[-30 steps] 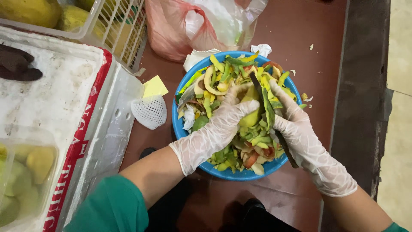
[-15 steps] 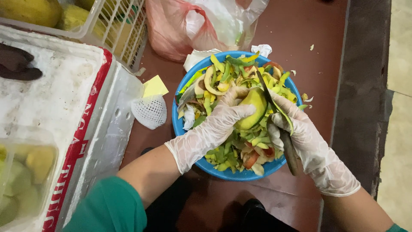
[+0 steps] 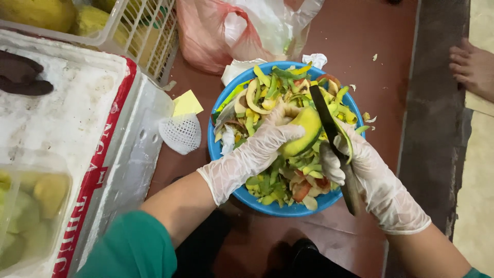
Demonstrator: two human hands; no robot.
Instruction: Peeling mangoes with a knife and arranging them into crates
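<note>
- Our left hand point(image 3: 257, 149), in a thin clear glove, is closed around a green-yellow mango point(image 3: 302, 133), gripping it from the left over the middle of the bowl.
- Our right hand point(image 3: 370, 175), gloved the same way, is wrapped tight around the handle of a dark knife point(image 3: 329, 128); its blade runs up and to the far side, lying along the mango's right edge, where a strip of green peel curls away.
- Both hands and the fruit sit just above a blue bowl point(image 3: 226, 159) heaped with green and yellow peelings point(image 3: 272, 92) and a few reddish scraps.
- Just left of the bowl we see a white foam fruit net point(image 3: 181, 133) and a yellow scrap point(image 3: 187, 103) on the reddish-brown floor point(image 3: 381, 41).
- Further left stands a white foam box point(image 3: 77, 118) with a red band, a clear tub of pale fruit pieces point(image 3: 25, 206) at its near end.
- On the far side lie a pink plastic bag point(image 3: 206, 36) and a white crate point(image 3: 139, 36) of yellow fruit.
- At the far right edge, another person's bare foot point(image 3: 473, 67) rests on the kerb.
</note>
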